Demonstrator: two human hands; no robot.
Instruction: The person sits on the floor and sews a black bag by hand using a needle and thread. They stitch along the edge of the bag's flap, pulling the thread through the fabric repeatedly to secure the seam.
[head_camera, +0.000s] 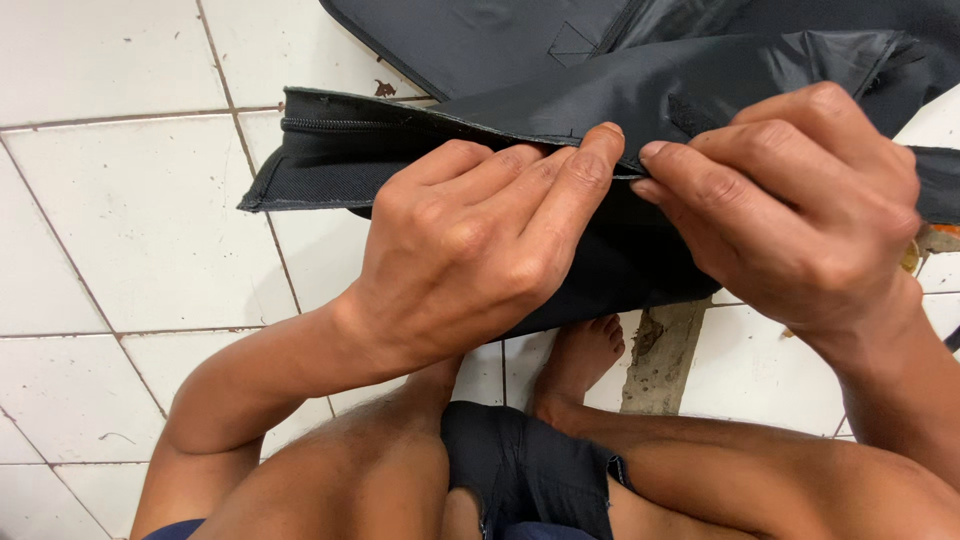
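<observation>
A black fabric bag piece (330, 160) with a zipper along its upper edge is held up over the floor. My left hand (480, 250) pinches its stitched edge with the fingertips at the middle. Close beside it, my right hand (790, 210) grips the same edge, fingers curled over the cloth. The two hands almost touch at the fingertips. More black fabric (500, 40) of the same item lies spread on the floor behind.
White floor tiles (140, 220) with dark grout lines lie all around. My bare knees and dark shorts (520, 470) fill the bottom, with a bare foot (585, 360) below the fabric. A cracked, dirty patch of floor (660, 360) sits beside the foot.
</observation>
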